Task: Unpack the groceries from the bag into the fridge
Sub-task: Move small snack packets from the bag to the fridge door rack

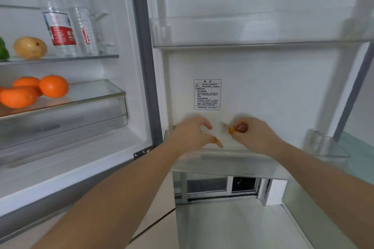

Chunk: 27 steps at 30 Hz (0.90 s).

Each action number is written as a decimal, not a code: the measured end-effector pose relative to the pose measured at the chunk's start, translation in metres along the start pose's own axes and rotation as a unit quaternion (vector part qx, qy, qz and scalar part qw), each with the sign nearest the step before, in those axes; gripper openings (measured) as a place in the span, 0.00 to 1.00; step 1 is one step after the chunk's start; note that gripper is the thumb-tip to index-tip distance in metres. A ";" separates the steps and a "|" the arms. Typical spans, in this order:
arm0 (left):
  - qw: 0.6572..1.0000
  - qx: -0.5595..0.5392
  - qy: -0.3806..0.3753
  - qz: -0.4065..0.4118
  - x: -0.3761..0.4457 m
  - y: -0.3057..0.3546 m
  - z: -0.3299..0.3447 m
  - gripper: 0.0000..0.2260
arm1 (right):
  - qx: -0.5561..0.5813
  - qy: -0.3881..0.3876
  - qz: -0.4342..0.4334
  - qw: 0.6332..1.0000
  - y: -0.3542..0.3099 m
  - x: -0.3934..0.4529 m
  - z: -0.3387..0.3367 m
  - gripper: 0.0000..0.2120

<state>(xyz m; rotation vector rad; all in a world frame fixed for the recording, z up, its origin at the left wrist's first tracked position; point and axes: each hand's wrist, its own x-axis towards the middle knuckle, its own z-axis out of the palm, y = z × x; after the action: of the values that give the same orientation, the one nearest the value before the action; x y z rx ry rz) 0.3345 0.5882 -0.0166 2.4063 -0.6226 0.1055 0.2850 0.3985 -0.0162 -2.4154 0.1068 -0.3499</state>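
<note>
The fridge [131,79] stands open, its door [263,79] swung wide to the right and filling most of the view. On the door a clear upper bin [253,30] sits with nothing visible in it, and a lower bin [323,147] runs across below a warning label [207,94]. Inside the cabinet, two water bottles [60,20] stand on the top glass shelf beside a potato [30,47] and a green thing [3,49] cut by the frame edge. Several oranges [53,86] lie on the shelf over a clear drawer [66,119].

Both hands reach over the lower bin. The left hand [190,135] curls its fingers round a small orange wrapped piece [219,143], the tip poking out below the palm. The right hand [253,133] pinches a like piece [231,130] between thumb and forefinger, a twisted end sticking out to the left. They look like wrapped sweets or small sausages; blur hides which.

Such pieces are likely very light, slightly soft, with slick wrappers, so a fingertip pinch at the middle should hold them best; the twisted ends would probably slip or tear. They are not fragile and can be dropped into the bin.

Nothing blocks the bin below the hands; its front wall is low. The bag is out of view.
</note>
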 end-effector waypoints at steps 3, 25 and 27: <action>0.998 0.022 0.007 0.051 0.001 -0.003 0.003 0.07 | 0.003 -0.045 0.021 0.999 0.000 -0.006 0.008 0.06; 0.992 -0.014 -0.122 -0.008 0.021 -0.011 0.025 0.09 | -0.062 -0.174 0.101 0.978 0.001 0.007 0.014 0.09; 0.990 -0.002 -0.138 -0.014 0.021 -0.011 0.025 0.11 | -0.048 -0.197 0.109 0.973 0.002 0.007 0.015 0.09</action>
<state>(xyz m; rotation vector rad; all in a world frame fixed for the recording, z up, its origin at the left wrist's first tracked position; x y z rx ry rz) 0.3562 0.5725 -0.0381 2.4442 -0.7114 -0.2440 0.2963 0.4053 -0.0267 -2.4881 0.2109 0.2402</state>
